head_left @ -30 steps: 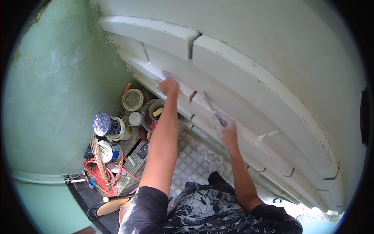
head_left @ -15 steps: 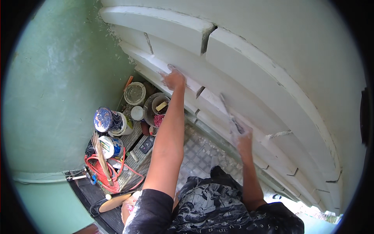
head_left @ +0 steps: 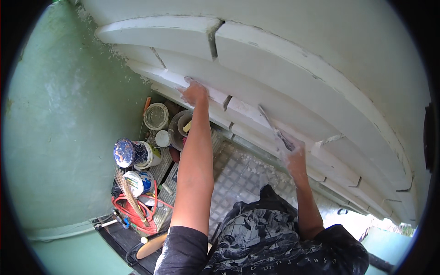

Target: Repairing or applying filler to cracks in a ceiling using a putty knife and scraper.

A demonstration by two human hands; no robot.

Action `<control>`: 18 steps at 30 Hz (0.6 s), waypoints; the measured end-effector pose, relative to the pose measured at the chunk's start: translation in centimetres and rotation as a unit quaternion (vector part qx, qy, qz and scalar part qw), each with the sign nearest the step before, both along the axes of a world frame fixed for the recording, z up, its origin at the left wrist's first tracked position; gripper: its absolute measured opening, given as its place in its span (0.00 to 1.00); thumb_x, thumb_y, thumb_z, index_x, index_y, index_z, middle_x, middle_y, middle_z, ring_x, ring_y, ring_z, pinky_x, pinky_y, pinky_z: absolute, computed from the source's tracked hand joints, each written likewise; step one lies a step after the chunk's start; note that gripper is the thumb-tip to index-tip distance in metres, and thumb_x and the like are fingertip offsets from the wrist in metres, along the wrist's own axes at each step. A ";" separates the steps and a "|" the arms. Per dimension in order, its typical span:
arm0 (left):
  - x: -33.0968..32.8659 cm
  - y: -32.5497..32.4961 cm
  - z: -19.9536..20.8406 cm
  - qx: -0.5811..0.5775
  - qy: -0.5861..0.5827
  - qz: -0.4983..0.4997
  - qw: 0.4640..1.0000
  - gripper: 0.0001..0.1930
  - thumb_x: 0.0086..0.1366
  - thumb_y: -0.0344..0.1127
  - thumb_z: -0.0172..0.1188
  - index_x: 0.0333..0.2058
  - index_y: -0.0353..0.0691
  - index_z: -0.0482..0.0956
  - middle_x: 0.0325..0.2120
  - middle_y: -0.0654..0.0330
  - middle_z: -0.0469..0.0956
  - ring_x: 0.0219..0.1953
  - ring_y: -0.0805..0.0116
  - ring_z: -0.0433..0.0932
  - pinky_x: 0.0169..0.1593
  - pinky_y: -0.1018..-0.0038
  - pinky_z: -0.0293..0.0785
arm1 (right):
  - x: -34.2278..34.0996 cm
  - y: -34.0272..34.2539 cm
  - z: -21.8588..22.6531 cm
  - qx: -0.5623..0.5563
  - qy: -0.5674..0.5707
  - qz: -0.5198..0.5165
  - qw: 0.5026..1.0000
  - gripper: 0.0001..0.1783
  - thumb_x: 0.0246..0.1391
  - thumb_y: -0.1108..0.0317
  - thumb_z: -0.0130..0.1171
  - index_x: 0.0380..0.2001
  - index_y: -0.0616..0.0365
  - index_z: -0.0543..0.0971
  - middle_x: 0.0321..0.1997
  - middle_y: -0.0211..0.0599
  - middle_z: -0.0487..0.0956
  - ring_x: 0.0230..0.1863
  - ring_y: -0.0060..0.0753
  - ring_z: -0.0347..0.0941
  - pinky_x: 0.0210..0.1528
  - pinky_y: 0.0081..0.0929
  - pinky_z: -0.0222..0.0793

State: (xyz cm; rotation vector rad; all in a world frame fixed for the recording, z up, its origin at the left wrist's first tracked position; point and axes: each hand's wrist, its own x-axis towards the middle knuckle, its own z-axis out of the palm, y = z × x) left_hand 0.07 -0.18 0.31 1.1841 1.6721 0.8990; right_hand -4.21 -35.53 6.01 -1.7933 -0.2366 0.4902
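Note:
My left hand (head_left: 195,92) presses flat against a white stepped plaster moulding (head_left: 256,78) that runs across the wall above me. Its fingers rest on the edge of one ledge. My right hand (head_left: 293,155) is dusted white and grips a narrow putty knife (head_left: 272,126), whose blade lies along a lower ledge of the moulding. Gaps between moulding segments show near both hands.
Below, on a metal tread-plate platform (head_left: 238,178), stand several buckets and tubs (head_left: 158,117), a paint can (head_left: 130,153), a coiled red cable (head_left: 133,206), a straw brush and a wooden handle (head_left: 151,245). A green wall (head_left: 59,114) stands at the left.
The view has shifted, so the moulding sits lower and nearer. My right hand with the knife has slid right along the lower ledge; my left hand stays on the upper one.

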 end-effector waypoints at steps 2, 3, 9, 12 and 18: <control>0.1 0.0 -0.5 -0.001 -0.013 -0.013 1.000 0.38 0.64 0.59 0.47 0.66 0.44 0.52 0.60 0.36 0.60 0.62 0.42 0.62 0.63 0.56 0.59 | 0.0 1.1 -1.2 0.007 -0.020 -0.004 1.000 0.20 0.55 0.69 0.60 0.50 0.67 0.76 0.40 0.40 0.81 0.32 0.19 0.73 0.38 0.18 0.70; 0.0 0.0 -0.5 0.007 -0.025 -0.010 1.000 0.38 0.64 0.59 0.47 0.67 0.44 0.52 0.60 0.36 0.60 0.61 0.42 0.62 0.63 0.56 0.59 | 0.3 1.6 -1.7 0.016 -0.044 0.002 0.999 0.20 0.55 0.69 0.60 0.50 0.67 0.77 0.40 0.41 0.82 0.33 0.21 0.74 0.39 0.19 0.70; 2.0 -1.7 -0.3 -0.019 -0.015 -0.037 0.999 0.38 0.64 0.60 0.46 0.66 0.44 0.52 0.59 0.37 0.61 0.61 0.42 0.62 0.63 0.55 0.60 | 0.5 -0.4 -1.3 0.036 -0.074 -0.037 0.996 0.20 0.56 0.68 0.60 0.51 0.64 0.76 0.24 0.27 0.75 0.21 0.13 0.63 0.21 0.17 0.59; -0.9 9.5 -13.1 0.101 0.043 -0.034 0.993 0.38 0.64 0.59 0.47 0.66 0.44 0.52 0.59 0.37 0.62 0.61 0.42 0.63 0.62 0.55 0.61 | -0.8 2.0 -0.4 0.008 -0.097 0.039 0.995 0.20 0.56 0.70 0.59 0.52 0.65 0.76 0.28 0.28 0.77 0.23 0.13 0.66 0.23 0.16 0.63; 3.9 3.5 -9.0 0.039 0.012 -0.093 0.995 0.38 0.64 0.59 0.47 0.66 0.44 0.53 0.58 0.36 0.63 0.60 0.41 0.64 0.62 0.56 0.61 | 0.7 -1.0 -0.8 0.018 -0.084 -0.036 0.996 0.20 0.56 0.71 0.59 0.52 0.66 0.76 0.29 0.28 0.78 0.25 0.13 0.66 0.28 0.14 0.65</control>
